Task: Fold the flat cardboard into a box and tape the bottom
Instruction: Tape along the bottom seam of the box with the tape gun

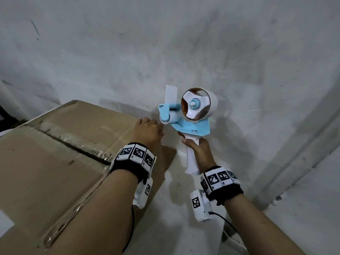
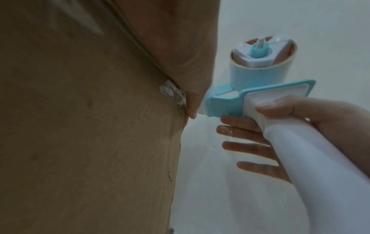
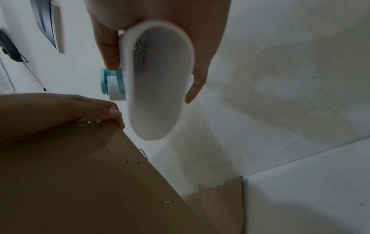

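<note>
A brown cardboard box [image 1: 55, 153] stands at the left, with a strip of clear tape [image 1: 73, 144] along the seam on its upper face. My left hand [image 1: 147, 129] rests on the box's right top edge, fingers curled over it near the corner [image 3: 112, 114]. My right hand [image 1: 196, 148] grips the white handle of a blue and white tape dispenser [image 1: 191, 124], held upright in the air just right of the box. A loose end of tape [image 1: 171, 94] sticks up from the dispenser's front. The dispenser's handle end [image 3: 158, 79] fills the right wrist view.
A white scuffed surface [image 1: 239, 61] spreads beyond and right of the box. A cardboard flap [image 3: 220, 197] juts out low on the box's right side. Staples [image 3: 133, 162] line that box edge. A black cable [image 1: 226, 221] trails from my right wrist.
</note>
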Demonstrator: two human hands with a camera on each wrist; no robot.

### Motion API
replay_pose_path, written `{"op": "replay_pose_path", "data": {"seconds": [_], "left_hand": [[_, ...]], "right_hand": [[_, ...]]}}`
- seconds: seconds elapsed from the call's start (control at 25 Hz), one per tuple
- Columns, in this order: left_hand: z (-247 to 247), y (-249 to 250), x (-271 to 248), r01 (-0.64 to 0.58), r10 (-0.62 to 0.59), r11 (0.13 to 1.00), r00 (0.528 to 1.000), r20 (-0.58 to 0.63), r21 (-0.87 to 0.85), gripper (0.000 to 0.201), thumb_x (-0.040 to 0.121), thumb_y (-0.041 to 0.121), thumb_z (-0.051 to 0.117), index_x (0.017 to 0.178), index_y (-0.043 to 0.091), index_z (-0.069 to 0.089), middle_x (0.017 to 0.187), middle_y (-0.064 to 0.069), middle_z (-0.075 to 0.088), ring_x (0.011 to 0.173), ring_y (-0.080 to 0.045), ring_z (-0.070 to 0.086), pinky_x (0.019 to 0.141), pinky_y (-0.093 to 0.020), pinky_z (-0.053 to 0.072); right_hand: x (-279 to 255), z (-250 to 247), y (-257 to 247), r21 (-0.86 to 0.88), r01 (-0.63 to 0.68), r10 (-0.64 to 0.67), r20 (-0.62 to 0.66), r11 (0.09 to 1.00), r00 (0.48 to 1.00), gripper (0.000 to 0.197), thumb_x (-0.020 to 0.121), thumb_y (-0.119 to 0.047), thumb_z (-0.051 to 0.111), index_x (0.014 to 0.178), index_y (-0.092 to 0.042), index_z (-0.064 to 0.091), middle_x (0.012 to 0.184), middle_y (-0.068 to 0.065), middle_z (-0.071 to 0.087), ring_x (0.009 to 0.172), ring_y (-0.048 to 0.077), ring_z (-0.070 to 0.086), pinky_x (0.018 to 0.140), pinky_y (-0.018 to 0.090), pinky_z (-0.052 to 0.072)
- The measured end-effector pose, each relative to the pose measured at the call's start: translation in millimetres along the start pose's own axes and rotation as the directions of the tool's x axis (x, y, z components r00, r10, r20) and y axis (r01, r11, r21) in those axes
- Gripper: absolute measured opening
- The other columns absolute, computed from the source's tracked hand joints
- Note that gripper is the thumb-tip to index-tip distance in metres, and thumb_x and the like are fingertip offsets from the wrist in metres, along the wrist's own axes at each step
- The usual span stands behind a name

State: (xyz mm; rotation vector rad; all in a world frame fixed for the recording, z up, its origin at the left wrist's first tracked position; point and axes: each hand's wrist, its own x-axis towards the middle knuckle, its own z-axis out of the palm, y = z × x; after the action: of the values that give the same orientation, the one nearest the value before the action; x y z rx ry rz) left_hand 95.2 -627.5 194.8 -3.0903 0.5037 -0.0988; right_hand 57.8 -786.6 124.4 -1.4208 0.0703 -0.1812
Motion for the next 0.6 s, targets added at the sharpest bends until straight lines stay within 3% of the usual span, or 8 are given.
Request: {"op": "replay_pose_path", "data": {"seconds": [0.12, 0.24, 0.32, 0.4, 0.48, 0.6], "left_hand": [[-1, -3, 0, 0.004, -0.002, 0.996, 1.0, 0.018, -0.089, 0.038, 0.097, 0.036, 0.032, 0.107, 0.016, 0.062, 0.112, -0.01, 0.057, 0.118, -0.029, 0.044, 0.112, -0.042, 0.023], [0, -6, 2, 0.026, -0.038, 0.973, 0.998, -0.049, -0.231, 0.032, 0.095, 0.031, 0.041, 0.087, 0.018, 0.069, 0.104, -0.008, 0.062, 0.113, -0.027, 0.048, 0.11, -0.039, 0.025], [1, -4, 3, 0.002, -0.009, 0.989, 0.999, -0.044, -0.15, 0.023, 0.092, 0.025, 0.046, 0.098, 0.021, 0.068, 0.112, -0.006, 0.061, 0.116, -0.027, 0.047, 0.11, -0.04, 0.025], [2, -4, 2, -0.018, 0.018, 0.997, 1.0, -0.004, -0.075, 0.031, 0.093, 0.021, 0.042, 0.118, 0.023, 0.059, 0.126, -0.005, 0.054, 0.124, -0.027, 0.041, 0.111, -0.04, 0.022], [-1, -2, 1, 0.01, -0.008, 0.996, 1.0, 0.022, -0.087, 0.037, 0.094, 0.017, 0.038, 0.129, 0.021, 0.049, 0.133, -0.006, 0.048, 0.129, -0.027, 0.035, 0.113, -0.043, 0.018], [-4, 4, 1, 0.096, -0.091, 0.991, 0.994, 0.061, -0.095, 0.04, 0.093, 0.013, 0.036, 0.133, 0.013, 0.037, 0.137, -0.008, 0.042, 0.132, -0.026, 0.031, 0.113, -0.057, 0.01]], "right_hand": [[0, 4, -4, 0.009, -0.009, 0.009, -0.003, 1.0, 1.0, 0.032, 0.086, -0.01, 0.06, 0.118, -0.005, 0.061, 0.113, 0.005, 0.067, 0.095, 0.005, 0.063, 0.072, 0.006, 0.047], [0, 8, -8, 0.017, -0.017, 0.017, -0.01, 1.0, 1.0, 0.033, 0.087, -0.01, 0.059, 0.119, -0.003, 0.06, 0.116, 0.009, 0.066, 0.101, 0.016, 0.062, 0.082, 0.017, 0.044], [0, 9, -10, 0.006, -0.015, 0.016, -0.012, 1.0, 1.0, 0.034, 0.087, -0.01, 0.059, 0.121, -0.004, 0.059, 0.118, 0.008, 0.065, 0.107, 0.02, 0.06, 0.088, 0.022, 0.042], [0, 8, -9, 0.002, -0.021, 0.021, -0.023, 1.0, 1.0, 0.034, 0.087, -0.011, 0.059, 0.121, -0.005, 0.059, 0.118, 0.007, 0.065, 0.107, 0.019, 0.06, 0.09, 0.023, 0.041], [0, 8, -8, -0.005, -0.028, 0.028, -0.039, 1.0, 0.999, 0.033, 0.087, -0.01, 0.06, 0.119, -0.006, 0.06, 0.116, 0.006, 0.065, 0.105, 0.019, 0.06, 0.092, 0.026, 0.041], [2, 11, -7, -0.003, -0.017, 0.017, -0.051, 1.0, 0.999, 0.033, 0.087, -0.008, 0.059, 0.12, -0.005, 0.06, 0.118, 0.007, 0.065, 0.106, 0.018, 0.06, 0.092, 0.025, 0.04]]}}
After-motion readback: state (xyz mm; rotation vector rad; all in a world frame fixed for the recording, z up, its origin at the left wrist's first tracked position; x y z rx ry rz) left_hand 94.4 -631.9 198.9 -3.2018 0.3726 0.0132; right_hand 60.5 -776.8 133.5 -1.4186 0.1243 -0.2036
